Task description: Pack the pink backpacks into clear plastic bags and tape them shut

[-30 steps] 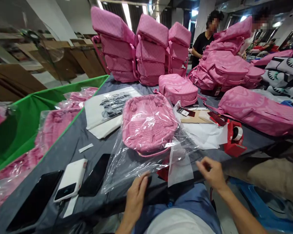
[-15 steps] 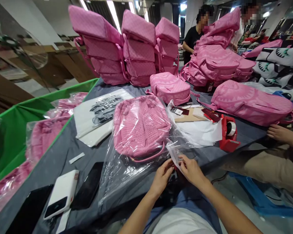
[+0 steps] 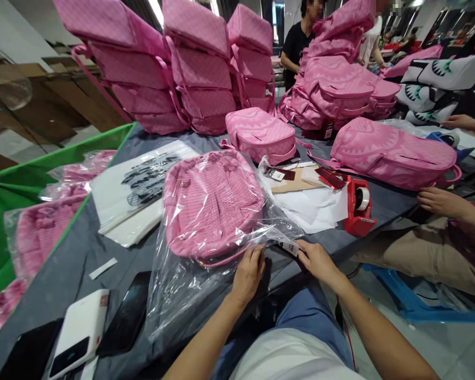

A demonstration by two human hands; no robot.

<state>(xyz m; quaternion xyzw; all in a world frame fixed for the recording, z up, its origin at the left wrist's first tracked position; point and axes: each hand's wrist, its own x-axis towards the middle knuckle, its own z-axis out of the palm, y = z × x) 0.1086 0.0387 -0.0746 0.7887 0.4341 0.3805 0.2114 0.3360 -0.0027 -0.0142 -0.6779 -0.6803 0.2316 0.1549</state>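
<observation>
A pink quilted backpack (image 3: 214,198) lies flat on the table inside a clear plastic bag (image 3: 174,295), its straps side facing up. At the backpack's lower right corner, my left hand (image 3: 248,274) has its fingers closed on the edge of the plastic bag. My right hand (image 3: 319,261) pinches the right end of a hang tag (image 3: 288,246) with a white printed label. The tag lies at the bag's open right side; whether it is under the film I cannot tell.
To the right stand a red tape dispenser (image 3: 359,207) and white papers (image 3: 312,208). Stacked pink backpacks (image 3: 201,74) rise behind. Phones and a white power bank (image 3: 81,332) lie front left, beside a green-lined bin (image 3: 0,211). A co-worker's hand (image 3: 439,200) rests at the right edge.
My hands have spread apart: the left moved left onto the plastic near the backpack, the right slightly up and right. The tag's white label now shows. The view has shifted.
</observation>
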